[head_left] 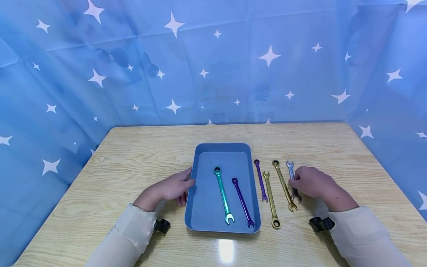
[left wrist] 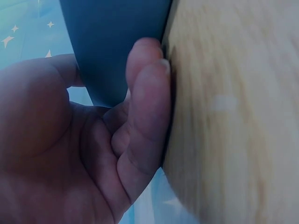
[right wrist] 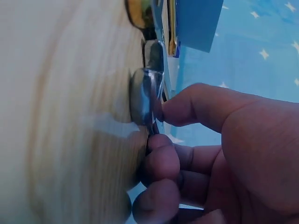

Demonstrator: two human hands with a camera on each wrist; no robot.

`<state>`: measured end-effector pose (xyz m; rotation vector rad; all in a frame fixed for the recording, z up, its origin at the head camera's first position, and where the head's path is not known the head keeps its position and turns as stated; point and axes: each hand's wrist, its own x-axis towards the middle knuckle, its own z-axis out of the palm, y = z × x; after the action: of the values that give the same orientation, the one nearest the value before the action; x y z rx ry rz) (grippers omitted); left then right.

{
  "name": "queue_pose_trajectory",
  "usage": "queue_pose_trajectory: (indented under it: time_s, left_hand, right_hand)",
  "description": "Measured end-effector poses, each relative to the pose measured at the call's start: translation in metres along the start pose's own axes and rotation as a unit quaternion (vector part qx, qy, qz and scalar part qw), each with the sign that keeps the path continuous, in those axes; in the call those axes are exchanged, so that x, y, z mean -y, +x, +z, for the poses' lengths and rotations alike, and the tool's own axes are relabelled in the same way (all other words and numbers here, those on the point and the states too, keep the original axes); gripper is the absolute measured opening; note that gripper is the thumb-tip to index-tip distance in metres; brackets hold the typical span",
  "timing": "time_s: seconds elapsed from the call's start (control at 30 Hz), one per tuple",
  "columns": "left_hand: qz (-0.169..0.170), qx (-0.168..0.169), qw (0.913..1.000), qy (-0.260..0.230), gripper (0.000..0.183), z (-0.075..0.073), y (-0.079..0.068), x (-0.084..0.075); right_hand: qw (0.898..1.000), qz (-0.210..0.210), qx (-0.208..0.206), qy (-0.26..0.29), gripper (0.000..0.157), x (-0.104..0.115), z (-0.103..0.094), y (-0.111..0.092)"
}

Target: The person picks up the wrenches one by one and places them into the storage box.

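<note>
Silver wrench (head_left: 291,172) lay narrowly pinched in the grip of the right hand (head_left: 311,181), beside a gold wrench (head_left: 283,184) on the tabletop (head_left: 143,148); a level lift seemed wise, while the left hand (head_left: 174,186) held the blue tray (head_left: 205,200) by its side.

Free air abv tray (head_left: 206,193); gold wrenches (head_left: 271,200) block low path on its R.

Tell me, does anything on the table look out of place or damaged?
Slightly: the left gold wrench lies reversed, its ring end toward the viewer, unlike the purple wrench beside it. I see no spill or damage.
</note>
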<state>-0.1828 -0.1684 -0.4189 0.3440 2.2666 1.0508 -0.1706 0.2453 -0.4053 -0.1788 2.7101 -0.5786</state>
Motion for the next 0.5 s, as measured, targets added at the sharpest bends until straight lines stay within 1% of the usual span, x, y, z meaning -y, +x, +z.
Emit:
queue_pose_trajectory:
  time_s: [0.5]
  left_hand:
    - [-0.001,0.002,1.0000,0.001,0.055,-0.0001,0.0000,-0.0003]
  right_hand:
    - [1.000,0.006,0.005,0.011,0.032,-0.0025,0.0027,0.0010]
